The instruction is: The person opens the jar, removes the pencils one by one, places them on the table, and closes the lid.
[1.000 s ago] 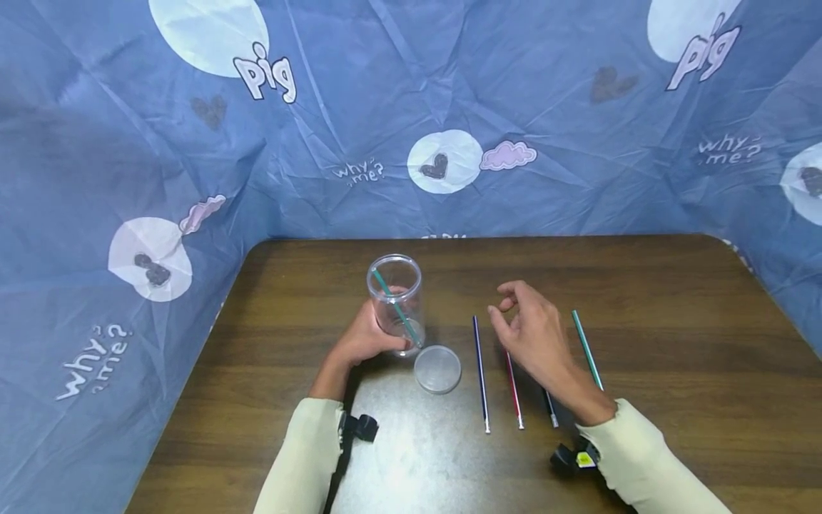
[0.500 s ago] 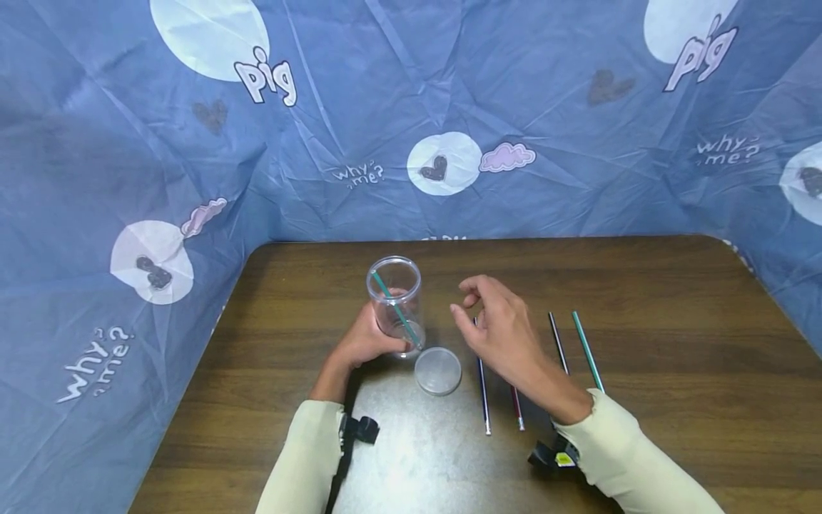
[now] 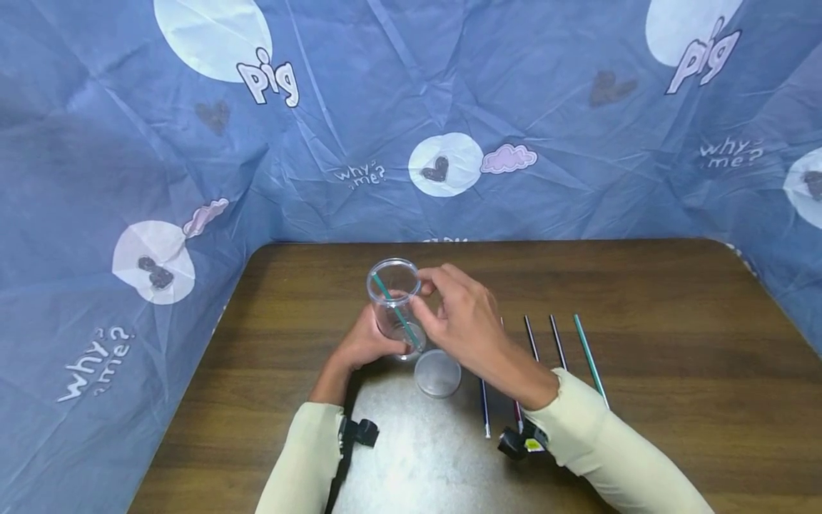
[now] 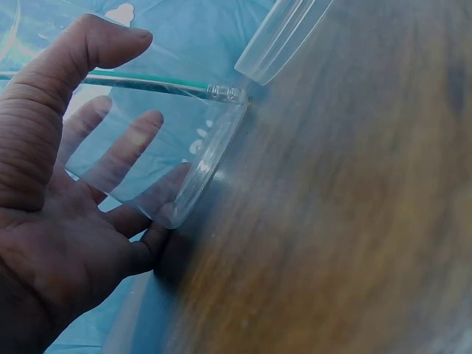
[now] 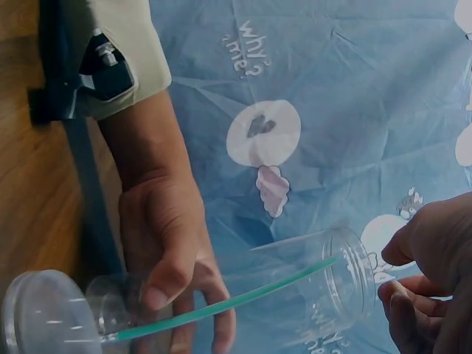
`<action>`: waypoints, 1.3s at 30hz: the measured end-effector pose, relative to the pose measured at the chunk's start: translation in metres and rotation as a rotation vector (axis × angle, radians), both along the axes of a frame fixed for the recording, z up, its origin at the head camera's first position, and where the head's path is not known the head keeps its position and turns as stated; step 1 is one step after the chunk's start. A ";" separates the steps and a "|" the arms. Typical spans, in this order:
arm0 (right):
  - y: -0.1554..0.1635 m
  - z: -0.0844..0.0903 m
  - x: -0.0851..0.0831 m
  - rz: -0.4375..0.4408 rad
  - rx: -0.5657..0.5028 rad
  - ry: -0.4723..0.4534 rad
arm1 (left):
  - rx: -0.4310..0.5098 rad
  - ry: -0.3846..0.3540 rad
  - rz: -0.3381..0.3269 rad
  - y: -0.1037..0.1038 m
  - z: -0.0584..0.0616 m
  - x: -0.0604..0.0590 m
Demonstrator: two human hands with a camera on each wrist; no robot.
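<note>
Backdrop cloth (image 3: 578, 185) bore printed words: "pig" at upper left and upper right, "why? me?" at centre, lower left and right. Nothing on the table was legible.
</note>
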State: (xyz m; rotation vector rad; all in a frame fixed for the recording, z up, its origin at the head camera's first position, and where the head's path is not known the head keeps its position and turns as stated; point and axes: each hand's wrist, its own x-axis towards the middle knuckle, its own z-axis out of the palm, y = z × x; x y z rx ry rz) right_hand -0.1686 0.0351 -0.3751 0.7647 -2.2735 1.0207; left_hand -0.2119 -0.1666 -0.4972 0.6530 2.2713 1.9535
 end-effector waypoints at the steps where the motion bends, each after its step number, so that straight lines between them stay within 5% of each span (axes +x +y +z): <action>1: -0.002 0.001 -0.001 0.000 0.000 0.005 | -0.004 0.002 0.001 0.000 -0.001 0.000; 13: -0.019 0.023 -0.021 0.036 0.094 -0.057 | -0.004 -0.024 -0.016 0.001 -0.001 -0.001; 21: -0.034 0.032 -0.029 0.012 0.311 -0.201 | -0.001 -0.034 -0.023 0.003 0.024 0.011; 27: -0.039 0.038 -0.035 -0.023 0.427 -0.266 | -0.012 -0.052 -0.021 0.003 0.027 0.014; 32: -0.041 0.041 -0.042 -0.042 0.469 -0.320 | -0.004 -0.060 -0.022 0.003 0.026 0.015; 39: -0.047 0.046 -0.049 -0.062 0.583 -0.368 | 0.020 -0.081 -0.037 0.001 0.003 0.004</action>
